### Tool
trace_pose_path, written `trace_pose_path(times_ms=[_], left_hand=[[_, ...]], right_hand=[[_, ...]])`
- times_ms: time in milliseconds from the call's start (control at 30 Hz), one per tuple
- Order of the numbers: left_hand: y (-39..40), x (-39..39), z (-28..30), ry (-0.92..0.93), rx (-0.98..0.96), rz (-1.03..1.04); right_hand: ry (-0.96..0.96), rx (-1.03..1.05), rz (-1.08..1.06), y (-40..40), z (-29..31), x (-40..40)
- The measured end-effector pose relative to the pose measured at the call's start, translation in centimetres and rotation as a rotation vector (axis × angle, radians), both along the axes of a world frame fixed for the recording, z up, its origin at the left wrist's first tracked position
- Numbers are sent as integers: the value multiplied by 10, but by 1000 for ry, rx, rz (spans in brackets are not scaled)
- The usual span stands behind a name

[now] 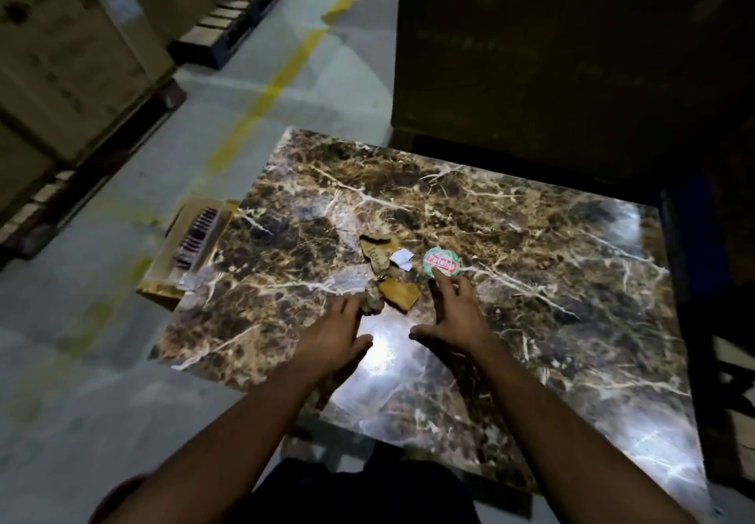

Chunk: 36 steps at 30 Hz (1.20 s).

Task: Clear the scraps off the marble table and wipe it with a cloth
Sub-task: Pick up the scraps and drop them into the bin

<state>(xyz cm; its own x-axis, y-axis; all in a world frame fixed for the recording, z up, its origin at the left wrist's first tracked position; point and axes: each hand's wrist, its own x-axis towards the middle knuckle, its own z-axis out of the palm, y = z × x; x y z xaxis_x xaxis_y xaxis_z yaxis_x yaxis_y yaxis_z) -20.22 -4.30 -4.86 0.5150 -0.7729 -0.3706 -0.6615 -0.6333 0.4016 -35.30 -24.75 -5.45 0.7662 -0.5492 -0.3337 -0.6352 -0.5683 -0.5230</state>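
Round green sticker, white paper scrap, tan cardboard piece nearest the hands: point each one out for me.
round green sticker point(440, 262): head view, on its red-lettered middle.
white paper scrap point(401, 259): head view, on the middle of the folded white piece.
tan cardboard piece point(401, 296): head view, on its flat tan face.

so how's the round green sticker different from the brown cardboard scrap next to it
The round sticker is a neat green-and-white disc with a red label; the cardboard scrap is plain tan with torn, jagged edges. The right hand has a fingertip at the sticker; no hand touches the scrap. Both lie flat on the marble table.
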Motion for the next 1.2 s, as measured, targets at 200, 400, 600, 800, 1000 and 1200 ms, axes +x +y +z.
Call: trace_pose_path(times_ms=[200,400,600,800,1000,1200], left_hand=[[-34,2,2,151,-250,112],[-34,39,4,150,-242,202],[-45,81,5,160,-213,238],[-85,80,11,398,-227,307],[-81,97,-4,463,-175,314],[-64,109,-13,661,-227,441]], right_hand=[[-128,107,-71,6,-15,53],[-274,116,-48,-14,-9,56],[-198,-35,3,-13,-12,52],[-123,-163,168,8,-40,101],[-85,-213,308,-8,-47,137],[-147,-314,264,-3,-54,141]])
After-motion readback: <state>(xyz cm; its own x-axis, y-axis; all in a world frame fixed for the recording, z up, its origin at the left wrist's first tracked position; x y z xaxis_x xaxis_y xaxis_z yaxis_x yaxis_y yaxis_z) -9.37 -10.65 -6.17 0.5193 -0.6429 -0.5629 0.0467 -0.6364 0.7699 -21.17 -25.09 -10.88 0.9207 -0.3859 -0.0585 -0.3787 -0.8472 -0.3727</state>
